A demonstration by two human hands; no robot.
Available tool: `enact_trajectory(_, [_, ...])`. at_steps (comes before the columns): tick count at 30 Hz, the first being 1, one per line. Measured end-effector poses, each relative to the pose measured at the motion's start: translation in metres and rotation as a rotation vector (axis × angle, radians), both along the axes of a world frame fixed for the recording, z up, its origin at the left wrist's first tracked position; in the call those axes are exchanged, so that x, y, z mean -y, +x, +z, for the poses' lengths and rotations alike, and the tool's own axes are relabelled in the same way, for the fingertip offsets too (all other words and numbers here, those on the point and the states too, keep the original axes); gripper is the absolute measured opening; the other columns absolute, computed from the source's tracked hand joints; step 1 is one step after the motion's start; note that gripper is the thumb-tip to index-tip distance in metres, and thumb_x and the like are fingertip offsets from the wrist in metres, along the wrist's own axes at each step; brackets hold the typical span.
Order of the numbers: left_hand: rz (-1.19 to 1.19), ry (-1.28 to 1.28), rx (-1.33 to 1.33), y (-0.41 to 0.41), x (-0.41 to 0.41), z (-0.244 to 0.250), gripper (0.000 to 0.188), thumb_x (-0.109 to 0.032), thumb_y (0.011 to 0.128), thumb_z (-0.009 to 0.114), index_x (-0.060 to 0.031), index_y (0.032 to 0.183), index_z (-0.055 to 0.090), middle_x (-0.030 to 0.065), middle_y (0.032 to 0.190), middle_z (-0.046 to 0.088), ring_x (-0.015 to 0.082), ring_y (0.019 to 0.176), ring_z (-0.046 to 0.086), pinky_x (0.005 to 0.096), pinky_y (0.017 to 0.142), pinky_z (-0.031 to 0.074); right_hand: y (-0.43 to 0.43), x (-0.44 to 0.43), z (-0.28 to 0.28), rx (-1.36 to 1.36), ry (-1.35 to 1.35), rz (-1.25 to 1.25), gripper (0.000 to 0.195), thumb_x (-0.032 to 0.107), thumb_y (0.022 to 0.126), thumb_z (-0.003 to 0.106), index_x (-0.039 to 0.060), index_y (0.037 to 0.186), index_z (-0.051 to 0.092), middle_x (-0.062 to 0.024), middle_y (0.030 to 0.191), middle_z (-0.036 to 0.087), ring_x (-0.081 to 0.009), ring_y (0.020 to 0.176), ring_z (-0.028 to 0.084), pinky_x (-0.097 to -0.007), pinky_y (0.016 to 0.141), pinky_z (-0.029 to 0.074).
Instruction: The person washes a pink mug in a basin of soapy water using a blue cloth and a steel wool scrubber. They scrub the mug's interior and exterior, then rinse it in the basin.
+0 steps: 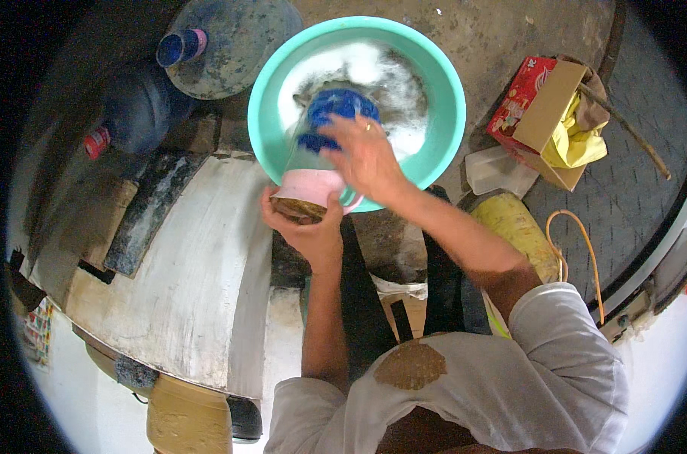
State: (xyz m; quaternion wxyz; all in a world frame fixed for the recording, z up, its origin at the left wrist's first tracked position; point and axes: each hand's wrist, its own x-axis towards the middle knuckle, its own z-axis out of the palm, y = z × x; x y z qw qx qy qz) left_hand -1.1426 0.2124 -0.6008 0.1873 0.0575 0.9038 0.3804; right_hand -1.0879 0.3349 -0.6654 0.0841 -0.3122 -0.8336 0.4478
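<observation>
My left hand point(306, 232) grips the near end of a jug-like vessel point(312, 183) from below. Its near part is pink with a small handle, the middle looks clear, and the far part is deep blue. A brownish round end faces me. The vessel is tilted over a turquoise plastic basin point(256, 113) that holds white foam and murky water point(403, 79). My right hand point(363, 156), blurred and wearing a ring, lies over the vessel's blue and clear side. Its fingertips are unclear, so I cannot tell whether it grips anything.
A blue cup with a pink band point(179, 47) lies on a round drum top point(235, 51). Beside it is a dark large bottle point(139, 108). On the right stand a cardboard box point(548, 102) with yellow cloth, a clear plastic tub point(494, 173) and a yellow container point(505, 224).
</observation>
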Motion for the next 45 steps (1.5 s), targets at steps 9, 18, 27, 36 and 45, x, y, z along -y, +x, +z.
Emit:
enact_trajectory(9, [0.02,0.094,0.031,0.003,-0.001,-0.006,0.09,-0.006,0.062,0.081,-0.0014,0.137,0.031,0.0161,0.129,0.039,0.0314,0.123,0.042,0.0412,0.106,0.035,-0.013,-0.062,-0.068,0.333,-0.188,-0.08,0.037,0.035,0.091,0.057,0.0029,0.108,0.065,-0.0209,0.101,0.067,-0.0374,0.095,0.064,-0.048,0.083,0.05])
enact_trajectory(18, [0.157,0.062,0.124,-0.004,-0.002,-0.002,0.087,0.0,0.07,0.078,-0.0031,0.139,0.026,0.0166,0.129,0.04,0.0278,0.118,0.046,0.0379,0.102,0.04,0.015,0.022,0.017,-0.08,-0.157,0.107,0.041,0.016,0.089,0.062,0.0045,0.128,0.057,-0.0208,0.134,0.054,-0.0361,0.127,0.05,-0.0521,0.109,0.033])
enact_trajectory(27, [0.346,0.193,0.217,-0.005,-0.003,-0.005,0.078,0.003,0.078,0.071,-0.0018,0.14,0.024,0.0185,0.132,0.039,0.0272,0.119,0.045,0.0389,0.102,0.04,-0.01,-0.032,-0.089,0.252,-0.434,-0.372,0.048,0.038,0.099,0.042,0.0009,0.126,0.054,-0.0244,0.123,0.058,-0.0416,0.109,0.058,-0.0487,0.093,0.047])
enact_trajectory(36, [0.444,0.316,0.326,-0.013,0.006,-0.004,0.077,0.0,0.08,0.07,-0.0027,0.141,0.023,0.0155,0.129,0.038,0.0245,0.116,0.044,0.0367,0.1,0.04,0.016,0.039,-0.018,-0.047,-0.334,-0.084,0.05,0.012,0.094,0.054,0.015,0.142,0.042,-0.0215,0.143,0.042,-0.0385,0.137,0.034,-0.0494,0.114,0.028])
enact_trajectory(45, [0.368,0.293,0.261,-0.017,0.011,-0.007,0.075,-0.001,0.08,0.071,-0.0026,0.14,0.026,0.0166,0.13,0.042,0.0255,0.117,0.046,0.0379,0.1,0.042,-0.011,-0.064,-0.089,0.358,-0.254,-0.187,0.029,0.023,0.094,0.055,0.006,0.116,0.062,-0.0207,0.107,0.064,-0.0374,0.099,0.063,-0.0479,0.088,0.05])
